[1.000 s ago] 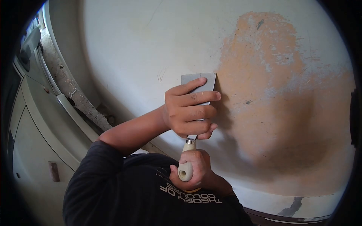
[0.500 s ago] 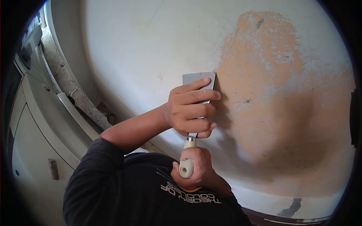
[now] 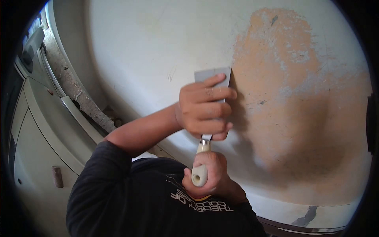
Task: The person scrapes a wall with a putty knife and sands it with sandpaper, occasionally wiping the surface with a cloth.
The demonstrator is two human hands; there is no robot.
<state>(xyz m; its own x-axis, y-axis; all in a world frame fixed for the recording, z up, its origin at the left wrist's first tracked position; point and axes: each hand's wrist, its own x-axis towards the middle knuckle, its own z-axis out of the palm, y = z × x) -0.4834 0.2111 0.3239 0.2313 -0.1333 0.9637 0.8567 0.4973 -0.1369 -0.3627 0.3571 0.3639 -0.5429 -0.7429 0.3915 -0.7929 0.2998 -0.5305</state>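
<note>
A scraper with a wide flat metal blade [image 3: 202, 75] and a pale handle [image 3: 200, 175] is held by both hands against the wall. My left hand [image 3: 206, 106] is wrapped around the blade, with one finger lying along its upper part. Below it, my right hand [image 3: 213, 170] grips the handle, whose holed end points toward my chest. The blade's top right corner is at the left edge of a peach-coloured, scraped patch [image 3: 276, 51] on the pale wall [image 3: 138, 43].
A beige car [image 3: 43, 138] stands close at the left, with its mirror [image 3: 33, 45] above. Between car and wall runs a strip of rough ground [image 3: 81, 96]. Along the wall's bottom right is a dark edge [image 3: 284, 227].
Both hands and the scraper have moved up and slightly right along the wall. The grip on the blade and handle stays much the same.
</note>
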